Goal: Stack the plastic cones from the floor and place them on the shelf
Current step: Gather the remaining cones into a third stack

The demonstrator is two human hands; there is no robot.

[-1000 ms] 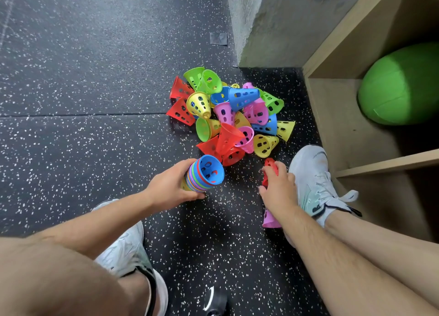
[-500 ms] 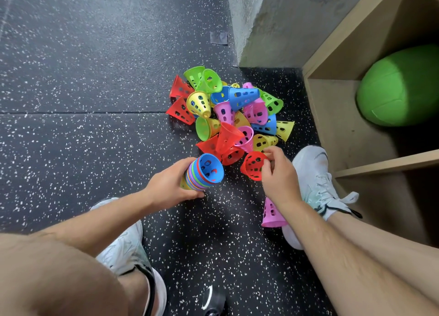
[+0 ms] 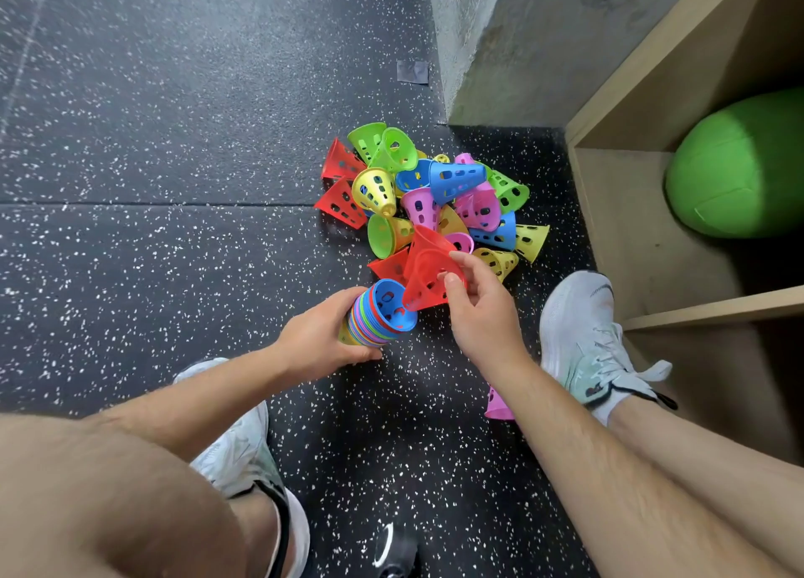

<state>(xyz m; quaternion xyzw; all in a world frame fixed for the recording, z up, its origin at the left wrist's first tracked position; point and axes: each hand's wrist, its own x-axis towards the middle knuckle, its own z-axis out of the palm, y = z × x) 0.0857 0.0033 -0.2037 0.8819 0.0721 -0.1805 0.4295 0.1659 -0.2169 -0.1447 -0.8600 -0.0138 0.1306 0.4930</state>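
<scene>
A green ball (image 3: 739, 164) lies right of a concrete wall (image 3: 500, 34), a grey patch (image 3: 412, 72) just left.

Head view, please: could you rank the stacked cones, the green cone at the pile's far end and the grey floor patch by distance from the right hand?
1. Stacked cones, left of the right hand holding the red cone, gripped by the left hand.
2. Green cone, at the far end of the pile.
3. Grey floor patch, beyond it, beside the wall.

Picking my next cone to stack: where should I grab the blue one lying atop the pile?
Probably pinch the blue cone by its wide rim, from above: it lies sideways atop the pile, uncovered, rim facing left.
</scene>
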